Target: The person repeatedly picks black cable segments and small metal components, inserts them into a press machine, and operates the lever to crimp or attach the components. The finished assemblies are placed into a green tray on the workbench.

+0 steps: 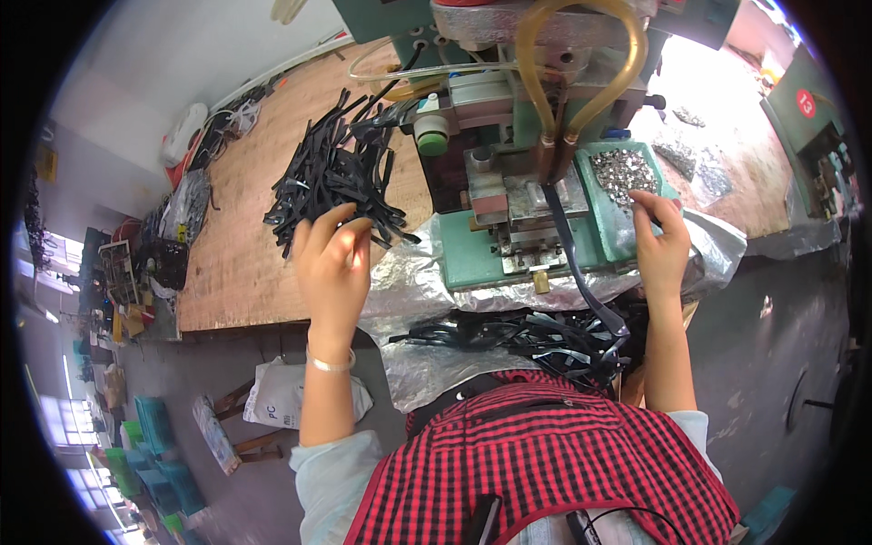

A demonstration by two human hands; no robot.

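We judge the strips [331, 168] light and limp, easy to bend, a little slick and not fragile; we would pinch one near an end, clear of the tangle. The bits [622, 171] look hard, small and light, best lifted one by one with the fingertips. The strips are black, long, narrow and flat, with a faint sheen; the bits are silvery. The strips lie on the worktop [232, 232], back from its front edge and left of the machine [477, 91]; the bits lie toward the back of the green tray [614, 234]. Our left hand [333, 259] is at the strips' near side, fingers bent; we cannot tell whether they grip one. Our right hand [664, 241] reaches over the tray's right edge, thumb and finger narrow beside the bits; whether one is held, we cannot tell.
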